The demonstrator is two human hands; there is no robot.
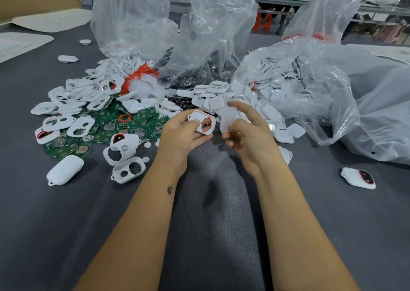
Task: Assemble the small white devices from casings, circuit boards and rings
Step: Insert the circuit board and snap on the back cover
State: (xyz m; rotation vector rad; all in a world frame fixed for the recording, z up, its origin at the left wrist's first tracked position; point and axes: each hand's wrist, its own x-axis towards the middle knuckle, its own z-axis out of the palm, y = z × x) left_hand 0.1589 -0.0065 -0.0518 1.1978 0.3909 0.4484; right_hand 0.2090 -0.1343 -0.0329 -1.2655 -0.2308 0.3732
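My left hand (182,133) grips a white casing half (203,122) with a red ring seated round its large opening, thumb pressed on its top. My right hand (246,131) pinches a translucent white pad (228,118), blurred, just right of the casing. Green circuit boards (115,124) lie scattered to the left among white casing fronts (128,168). A bundle of red rings (137,74) lies on the heap of white frames behind them. White back covers (224,91) are piled ahead of my hands.
Several clear plastic bags (213,24) stand at the back, one at the right (310,86) spilling white covers. Closed white devices lie at the left (64,169) and right (358,177). The grey cloth table (210,224) runs toward me. People stand far behind.
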